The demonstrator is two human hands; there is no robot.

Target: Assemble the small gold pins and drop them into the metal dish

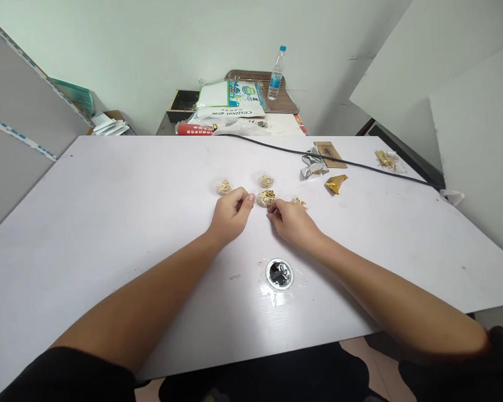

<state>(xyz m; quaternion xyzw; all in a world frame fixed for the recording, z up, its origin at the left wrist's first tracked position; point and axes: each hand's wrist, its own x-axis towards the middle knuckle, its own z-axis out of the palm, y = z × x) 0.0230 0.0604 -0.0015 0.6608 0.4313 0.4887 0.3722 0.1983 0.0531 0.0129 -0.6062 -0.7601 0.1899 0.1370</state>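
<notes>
Both my hands rest on a white table, close together at its middle. My left hand is curled, thumb pressed to forefinger in a pinch; what it holds is too small to name. My right hand is also curled, fingertips touching a small clear bag of gold bits that lies between the hands. Another such bag lies just beyond the left hand, a third behind the middle one. Loose gold pieces lie by the right hand.
A black cable crosses the table's far right. Near it lie a silver foil packet, a gold foil scrap, a brown card and a bag of gold strips. A round metal grommet sits near me. A bottle and papers stand behind.
</notes>
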